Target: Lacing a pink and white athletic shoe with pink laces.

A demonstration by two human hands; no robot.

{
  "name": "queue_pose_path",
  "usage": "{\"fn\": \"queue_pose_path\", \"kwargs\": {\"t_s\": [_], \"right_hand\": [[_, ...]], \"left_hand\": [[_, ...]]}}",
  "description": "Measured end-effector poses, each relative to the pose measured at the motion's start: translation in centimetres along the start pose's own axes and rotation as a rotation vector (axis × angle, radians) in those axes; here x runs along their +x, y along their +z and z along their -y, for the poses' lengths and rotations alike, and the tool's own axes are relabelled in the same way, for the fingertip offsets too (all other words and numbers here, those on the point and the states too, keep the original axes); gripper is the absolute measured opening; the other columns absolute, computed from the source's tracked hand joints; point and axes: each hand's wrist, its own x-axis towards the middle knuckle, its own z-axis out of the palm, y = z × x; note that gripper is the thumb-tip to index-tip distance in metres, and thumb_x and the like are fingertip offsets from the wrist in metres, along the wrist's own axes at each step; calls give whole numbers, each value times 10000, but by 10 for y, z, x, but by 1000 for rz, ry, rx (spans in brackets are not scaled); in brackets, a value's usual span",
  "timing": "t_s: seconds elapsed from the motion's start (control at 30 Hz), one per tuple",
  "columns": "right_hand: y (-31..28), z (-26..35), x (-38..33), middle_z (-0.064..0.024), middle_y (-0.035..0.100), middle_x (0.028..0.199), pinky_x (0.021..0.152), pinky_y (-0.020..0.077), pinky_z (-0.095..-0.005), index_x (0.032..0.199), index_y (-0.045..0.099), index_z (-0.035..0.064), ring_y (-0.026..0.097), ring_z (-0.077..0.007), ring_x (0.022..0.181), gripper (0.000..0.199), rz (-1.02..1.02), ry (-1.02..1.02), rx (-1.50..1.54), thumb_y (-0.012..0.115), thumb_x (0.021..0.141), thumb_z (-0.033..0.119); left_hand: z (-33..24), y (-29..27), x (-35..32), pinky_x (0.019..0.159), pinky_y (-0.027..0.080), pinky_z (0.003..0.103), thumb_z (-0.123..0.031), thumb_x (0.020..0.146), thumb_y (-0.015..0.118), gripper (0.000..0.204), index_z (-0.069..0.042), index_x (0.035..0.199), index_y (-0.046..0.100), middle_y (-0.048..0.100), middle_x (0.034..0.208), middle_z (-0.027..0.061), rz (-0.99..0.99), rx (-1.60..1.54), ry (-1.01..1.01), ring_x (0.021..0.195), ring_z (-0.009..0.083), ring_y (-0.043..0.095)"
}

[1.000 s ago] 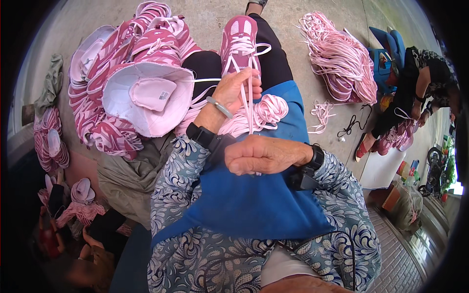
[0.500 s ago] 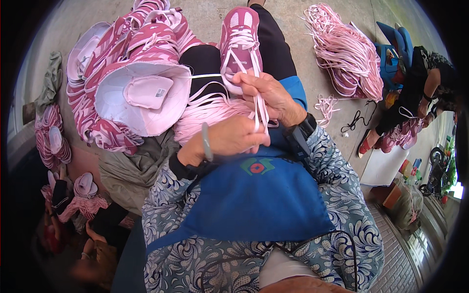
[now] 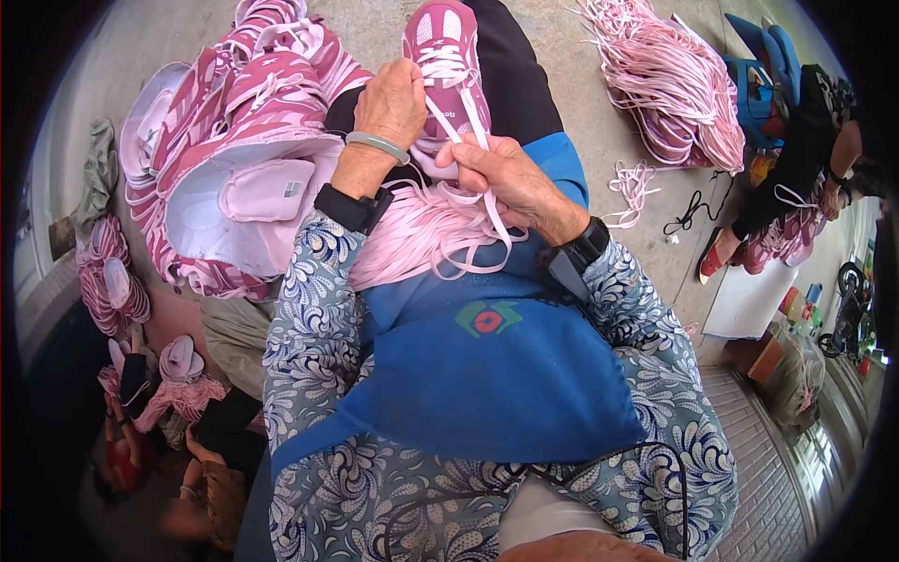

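On my lap lies a pink shoe upper (image 3: 440,30), its toe pointing away from me and its front holes threaded with pale pink lace. My left hand (image 3: 391,108) is closed at the upper's left edge, gripping a shoelace (image 3: 474,112) near the eyelets. To its right, my right hand (image 3: 510,180) pinches the lace between thumb and fingers, and a loop hangs below it. A bundle of pale pink laces (image 3: 403,234) rests on the blue apron (image 3: 487,384) beneath both hands.
Stacked pink uppers (image 3: 253,150) stand to my left. A large heap of laces (image 3: 670,94) lies on the floor at far right, with a loose lace (image 3: 629,192) and a black cord (image 3: 691,215) nearby. Other people sit at the right and lower left.
My left hand has moved up and away from me, from the lap to the upper's left edge. My right hand stays near its place, with the lace still in it.
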Motion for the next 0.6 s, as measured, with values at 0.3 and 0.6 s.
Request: {"fn": "queue_pose_path", "kwargs": {"t_s": [0.3, 0.6], "right_hand": [[-12, 10, -15, 64, 381, 523, 457, 272, -174, 890, 590, 21, 315, -20, 489, 240, 168, 10, -48, 460, 941, 217], [16, 15, -28, -13, 444, 512, 494, 381, -247, 851, 561, 15, 452, -87, 489, 325, 337, -210, -734, 387, 978, 259]], "left_hand": [[20, -3, 15, 750, 468, 434, -211, 890, 453, 259, 36, 907, 529, 617, 802, 228, 479, -327, -470, 796, 389, 607], [11, -27, -27, 546, 497, 277, -279, 867, 588, 262, -19, 866, 550, 576, 648, 55, 70, -634, -411, 598, 131, 578]]}}
